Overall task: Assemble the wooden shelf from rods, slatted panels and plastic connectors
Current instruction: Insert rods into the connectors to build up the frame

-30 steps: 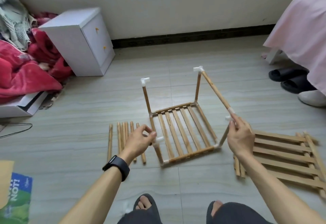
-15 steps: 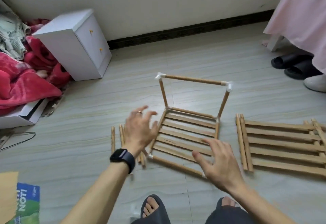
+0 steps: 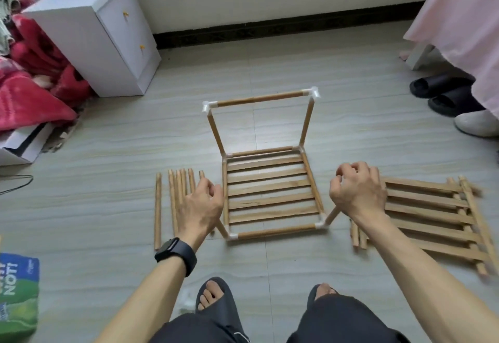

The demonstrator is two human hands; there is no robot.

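Left hand (image 3: 201,207), right hand (image 3: 356,194), each curled round a near upright (image 3: 333,214) (tops hidden), slatted panel (image 3: 270,194) between.

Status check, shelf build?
Left hand grips near-left rod, right hand grips near-right rod. Frame on floor, one panel in. Loose rods, spare panels alongside, not blocking.

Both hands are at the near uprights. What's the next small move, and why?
Probably free the left hand to take a loose rod: the far uprights share a top rod, while the near-left upright and near-right upright, under the right hand, show none.
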